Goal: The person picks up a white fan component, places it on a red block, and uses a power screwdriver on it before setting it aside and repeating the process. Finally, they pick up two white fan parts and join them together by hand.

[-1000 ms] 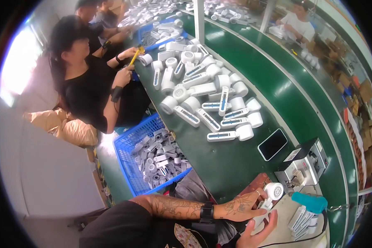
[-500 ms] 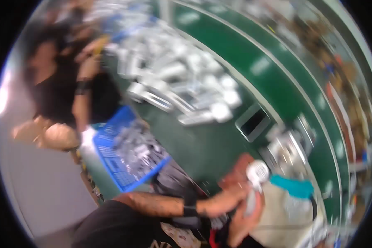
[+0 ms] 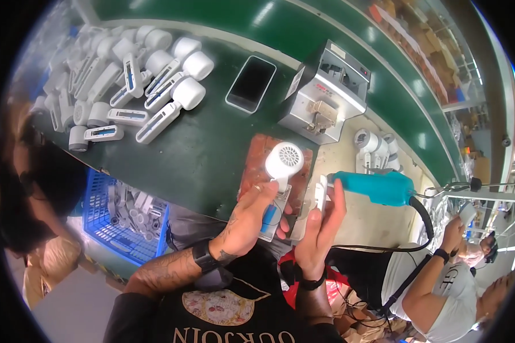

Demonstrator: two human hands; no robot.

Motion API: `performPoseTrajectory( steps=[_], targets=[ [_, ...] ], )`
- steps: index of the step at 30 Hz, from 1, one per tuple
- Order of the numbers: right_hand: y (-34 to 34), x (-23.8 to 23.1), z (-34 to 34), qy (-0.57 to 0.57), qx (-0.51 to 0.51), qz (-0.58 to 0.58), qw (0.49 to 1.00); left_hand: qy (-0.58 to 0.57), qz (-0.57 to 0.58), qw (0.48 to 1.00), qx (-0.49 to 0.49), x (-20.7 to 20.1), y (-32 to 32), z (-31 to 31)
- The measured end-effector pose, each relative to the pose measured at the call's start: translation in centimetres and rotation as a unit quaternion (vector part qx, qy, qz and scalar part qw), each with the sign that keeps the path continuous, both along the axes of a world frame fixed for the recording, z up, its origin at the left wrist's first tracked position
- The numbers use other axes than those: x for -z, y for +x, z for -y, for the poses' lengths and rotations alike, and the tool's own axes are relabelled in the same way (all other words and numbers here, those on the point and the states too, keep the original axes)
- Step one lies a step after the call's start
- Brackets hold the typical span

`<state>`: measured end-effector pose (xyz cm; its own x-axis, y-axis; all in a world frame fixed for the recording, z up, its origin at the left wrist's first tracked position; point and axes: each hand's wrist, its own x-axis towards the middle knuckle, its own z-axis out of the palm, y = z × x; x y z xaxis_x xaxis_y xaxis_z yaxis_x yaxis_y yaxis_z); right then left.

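My left hand (image 3: 243,223) is closed round a white handheld fan (image 3: 285,160). Its round grille faces up, and its opened handle shows a blue part (image 3: 268,217) inside. Just to the right, my right hand (image 3: 316,240) pinches a slim white handle cover (image 3: 321,193) between thumb and fingers, apart from the fan. The tip end of a teal electric screwdriver (image 3: 375,187) lies close beside my right fingertips. Beneath the fan is a worn reddish-brown pad (image 3: 257,163) on the bench.
Many white fans (image 3: 126,80) are heaped at the far left. A phone (image 3: 250,84) lies near a silver screw feeder (image 3: 326,94); several fans (image 3: 377,148) stand right of it. A blue basket (image 3: 94,206) holds grey parts. Co-workers are at left and right (image 3: 440,291).
My view has swung to the right and steadied. My hands, close together around the fan before, are now a little apart, with the cover in my right hand.
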<state>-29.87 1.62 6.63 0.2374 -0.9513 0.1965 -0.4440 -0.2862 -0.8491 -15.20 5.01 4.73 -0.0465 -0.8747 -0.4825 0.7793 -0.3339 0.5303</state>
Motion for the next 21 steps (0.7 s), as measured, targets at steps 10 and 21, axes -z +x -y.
performPoseTrajectory(
  steps=[10, 21],
  targets=[
    [1.9, 1.7, 3.9, 0.026, 0.028, 0.126, 0.991, -0.023, 0.058, 0.998, 0.008, 0.1, 0.3, -0.4],
    [1.8, -0.3, 4.4, 0.234, -0.074, 0.205, 0.948, -0.126, 0.172, 0.975, 0.068, 0.2, 1.6, -1.2]
  ],
)
